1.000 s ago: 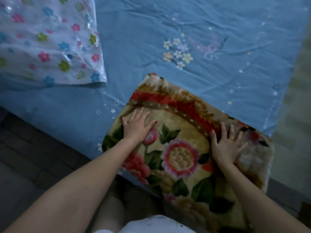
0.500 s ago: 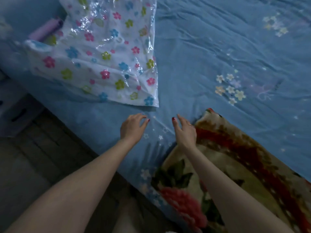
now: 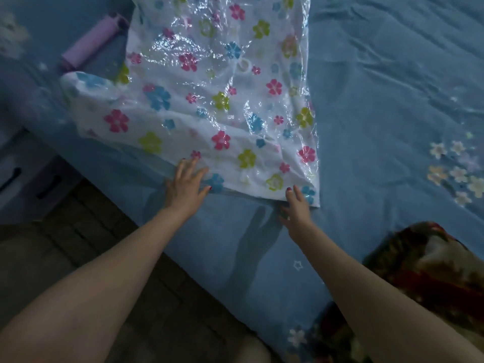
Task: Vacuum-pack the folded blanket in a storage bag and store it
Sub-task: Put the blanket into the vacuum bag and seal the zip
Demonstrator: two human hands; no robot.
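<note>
A clear plastic storage bag (image 3: 222,95) printed with coloured flowers lies flat on the blue bedsheet, its round valve (image 3: 244,65) near the middle. My left hand (image 3: 186,183) reaches its near edge with fingers spread and straight, fingertips on the plastic. My right hand (image 3: 297,205) is at the bag's near right corner, fingers extended and touching the edge. The folded floral blanket (image 3: 429,273) lies at the lower right on the bed, apart from both hands.
A purple cylinder (image 3: 90,43), apparently a hand pump, lies on the bed beyond the bag's left side. The bed (image 3: 379,100) edge runs diagonally; dark floor (image 3: 52,258) and a drawer front (image 3: 23,179) lie to the left.
Both hands left the blanket and moved left and forward to the storage bag's near edge. The view has swung left, so the blanket now sits at the lower right.
</note>
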